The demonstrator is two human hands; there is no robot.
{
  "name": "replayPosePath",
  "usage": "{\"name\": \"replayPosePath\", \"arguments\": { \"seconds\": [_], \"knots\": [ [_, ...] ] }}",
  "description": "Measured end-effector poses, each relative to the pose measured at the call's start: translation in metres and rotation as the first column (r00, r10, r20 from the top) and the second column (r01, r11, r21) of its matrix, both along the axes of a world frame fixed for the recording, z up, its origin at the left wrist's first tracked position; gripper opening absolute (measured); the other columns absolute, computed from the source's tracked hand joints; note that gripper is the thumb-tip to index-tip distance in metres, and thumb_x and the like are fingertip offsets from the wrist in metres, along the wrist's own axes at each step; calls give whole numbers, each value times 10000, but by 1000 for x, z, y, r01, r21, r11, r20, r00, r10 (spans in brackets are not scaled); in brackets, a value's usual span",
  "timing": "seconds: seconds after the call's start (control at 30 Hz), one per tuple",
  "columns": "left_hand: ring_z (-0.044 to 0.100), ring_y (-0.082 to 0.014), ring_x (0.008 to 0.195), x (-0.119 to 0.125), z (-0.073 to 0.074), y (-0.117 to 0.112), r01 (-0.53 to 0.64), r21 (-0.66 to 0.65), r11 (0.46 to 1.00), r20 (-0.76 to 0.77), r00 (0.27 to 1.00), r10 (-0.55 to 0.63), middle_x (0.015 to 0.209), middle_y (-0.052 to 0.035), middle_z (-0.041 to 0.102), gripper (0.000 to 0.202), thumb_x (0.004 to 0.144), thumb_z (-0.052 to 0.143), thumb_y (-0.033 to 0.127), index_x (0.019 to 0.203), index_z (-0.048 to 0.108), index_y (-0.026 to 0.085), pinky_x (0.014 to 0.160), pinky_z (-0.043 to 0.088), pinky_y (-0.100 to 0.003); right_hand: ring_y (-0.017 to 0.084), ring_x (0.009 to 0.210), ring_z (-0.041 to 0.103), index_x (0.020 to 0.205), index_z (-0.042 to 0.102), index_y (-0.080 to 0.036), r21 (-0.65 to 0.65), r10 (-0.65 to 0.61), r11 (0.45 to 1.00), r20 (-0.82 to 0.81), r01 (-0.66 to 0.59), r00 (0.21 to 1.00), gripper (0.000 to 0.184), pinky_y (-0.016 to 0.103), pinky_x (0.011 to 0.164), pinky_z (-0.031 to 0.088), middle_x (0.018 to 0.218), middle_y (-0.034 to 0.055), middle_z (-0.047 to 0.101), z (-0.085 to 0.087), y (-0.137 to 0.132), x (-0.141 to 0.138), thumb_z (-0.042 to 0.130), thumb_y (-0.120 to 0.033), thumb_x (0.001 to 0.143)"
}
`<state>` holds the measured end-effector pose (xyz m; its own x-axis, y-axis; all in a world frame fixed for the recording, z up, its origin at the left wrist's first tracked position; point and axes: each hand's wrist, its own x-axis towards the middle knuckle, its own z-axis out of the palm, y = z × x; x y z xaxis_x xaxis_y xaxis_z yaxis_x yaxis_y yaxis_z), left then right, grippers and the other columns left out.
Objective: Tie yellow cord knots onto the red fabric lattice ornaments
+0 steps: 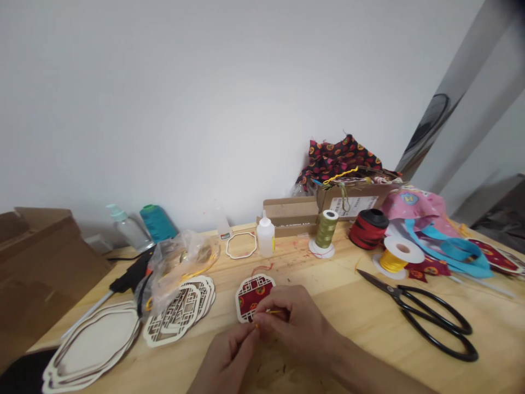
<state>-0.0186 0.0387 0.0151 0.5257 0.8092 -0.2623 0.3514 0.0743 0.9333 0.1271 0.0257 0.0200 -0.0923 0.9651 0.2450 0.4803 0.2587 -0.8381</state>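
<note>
My left hand (230, 354) and my right hand (296, 323) meet at the front middle of the wooden table (348, 312). Both have their fingers pinched together on a thin yellow cord (272, 312); a short bit of it shows along the right fingers, and the rest is hidden. Just behind the fingertips lies a wooden lattice frame (239, 300) backed with red patterned fabric (248, 298). A red thread (262, 268) trails from its top edge. The right hand covers the frame's right lower part.
Black-handled scissors (435, 323) lie open at right. Behind stand a glue bottle (266, 238), an olive thread spool (326, 230), a red thread cone (368, 229) and a yellow cord spool (396, 257). Wooden lattice pieces (176, 317) and plain boards (94, 345) are stacked left, near a cardboard box (45, 279).
</note>
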Motion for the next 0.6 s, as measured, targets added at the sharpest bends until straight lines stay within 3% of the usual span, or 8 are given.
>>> {"name": "replayPosePath", "arguments": {
  "seconds": [0.27,0.37,0.6],
  "knots": [
    [493,-153,632,2,1,4,56,42,998,-84,995,-53,642,32,592,289,752,407,298,755,661,162,602,395,-211,83,529,488,652,656,-161,-9,-15,1000,-99,14,995,136,165,513,353,552,-19,577,-6,2,-2,535,-168,714],
    [477,-143,609,2,1,4,58,40,998,-87,995,-54,613,36,574,295,756,401,301,723,655,157,595,388,-207,87,528,490,635,650,-145,-76,-56,996,-188,43,981,134,160,485,355,547,-14,574,-9,3,-5,532,-154,699],
    [522,-193,739,4,3,0,-47,49,998,-57,997,50,686,1,628,281,733,433,342,761,647,161,690,400,-240,91,517,515,667,656,-125,-224,-65,975,-316,-8,947,153,157,457,373,571,-1,596,-8,5,-3,525,-198,698]
  ]
}}
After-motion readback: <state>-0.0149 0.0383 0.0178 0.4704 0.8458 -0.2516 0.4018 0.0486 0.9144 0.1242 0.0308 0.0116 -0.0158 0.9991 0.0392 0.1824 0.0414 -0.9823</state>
